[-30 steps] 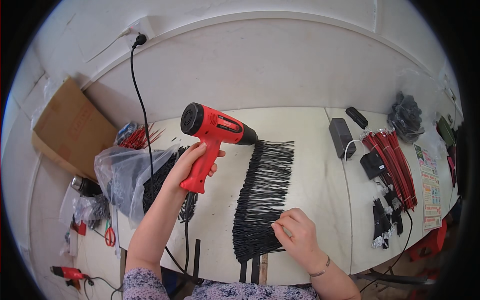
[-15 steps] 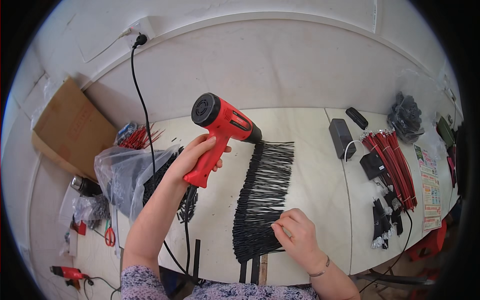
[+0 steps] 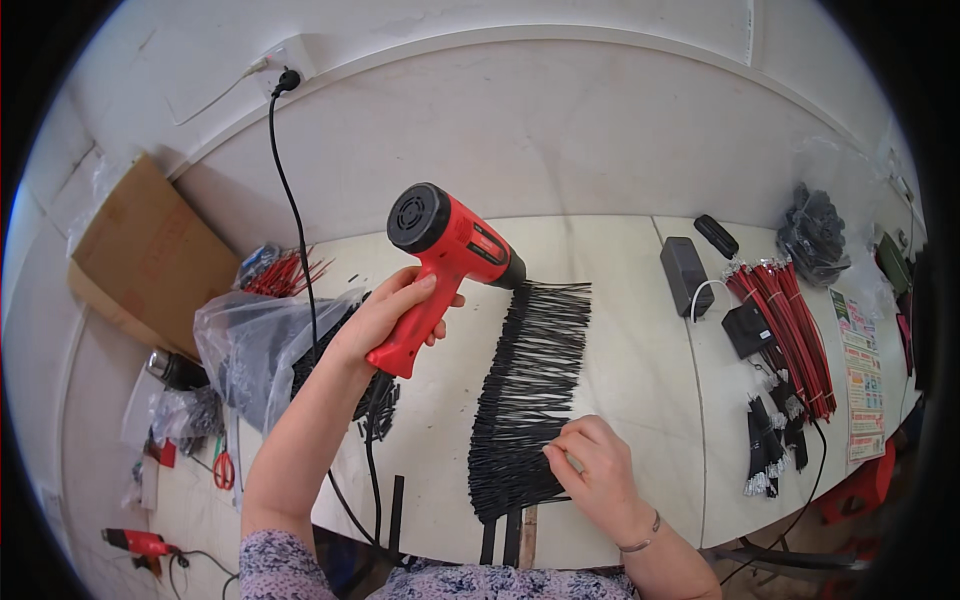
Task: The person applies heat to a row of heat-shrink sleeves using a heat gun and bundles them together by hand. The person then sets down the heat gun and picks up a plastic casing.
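My left hand [image 3: 385,312] is wrapped round the handle of a red and black heat gun [image 3: 468,245]. Its black nozzle points right and slightly down, at the far end of a long row of thin black wires [image 3: 530,365]. The wires lie side by side across the table, packed closely along their left edge and looser on the right. Beside the row's near right edge, my right hand [image 3: 600,475] is closed with thumb and fingers pinched together. Whatever lies between those fingertips is hidden. Two black strips [image 3: 512,537] stick out from under the row's near end.
On the left, a clear plastic bag [image 3: 245,335] of black pieces lies near a cardboard box [image 3: 150,260]. The gun's black cord [image 3: 372,460] hangs past my left forearm. Red wire bundles [image 3: 785,330] and a dark grey box [image 3: 685,275] are on the right. Red scissors [image 3: 223,470] lie left.
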Tool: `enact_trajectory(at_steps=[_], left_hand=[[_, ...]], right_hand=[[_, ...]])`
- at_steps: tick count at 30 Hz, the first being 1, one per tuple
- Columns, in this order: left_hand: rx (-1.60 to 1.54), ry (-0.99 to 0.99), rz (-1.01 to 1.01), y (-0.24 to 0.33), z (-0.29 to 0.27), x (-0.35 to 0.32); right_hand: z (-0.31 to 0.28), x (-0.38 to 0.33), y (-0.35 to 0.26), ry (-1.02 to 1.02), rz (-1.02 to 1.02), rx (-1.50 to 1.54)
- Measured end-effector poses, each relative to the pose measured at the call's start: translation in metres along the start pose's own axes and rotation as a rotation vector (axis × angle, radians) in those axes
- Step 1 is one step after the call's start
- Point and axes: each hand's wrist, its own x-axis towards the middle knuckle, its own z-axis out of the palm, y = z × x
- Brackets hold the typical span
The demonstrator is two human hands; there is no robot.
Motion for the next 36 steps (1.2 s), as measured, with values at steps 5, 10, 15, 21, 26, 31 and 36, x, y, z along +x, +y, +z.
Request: enact_trajectory(at_steps=[5, 10, 15, 21, 26, 31, 36], left_hand=[[0.027, -0.038, -0.003, -0.002, -0.003, -0.005], [0.044, -0.031, -0.025, 0.000, 0.000, -0.011], [0.042, -0.039, -0.026, -0.001, 0.000, -0.018], [0.062, -0.044, -0.019, -0.001, 0.001, -0.025], [0.046, -0.037, -0.029, -0.002, 0.002, -0.034], [0.058, -0.041, -0.034, -0.001, 0.003, -0.045], [0.061, -0.052, -0.039, 0.000, 0.003, -0.055]], right_hand=[[0.002, 0.000, 0.000, 0.012, -0.006, 0.000], [0.002, -0.001, 0.002, 0.003, -0.001, -0.012], [0.002, -0.001, 0.001, 0.006, -0.003, -0.006], [0.001, -0.002, 0.002, 0.022, -0.013, -0.008], [0.001, -0.002, 0.003, 0.037, -0.023, -0.012], [0.001, -0.003, 0.003, 0.045, -0.025, -0.009], [0.002, -0.004, 0.005, 0.047, -0.015, 0.000]])
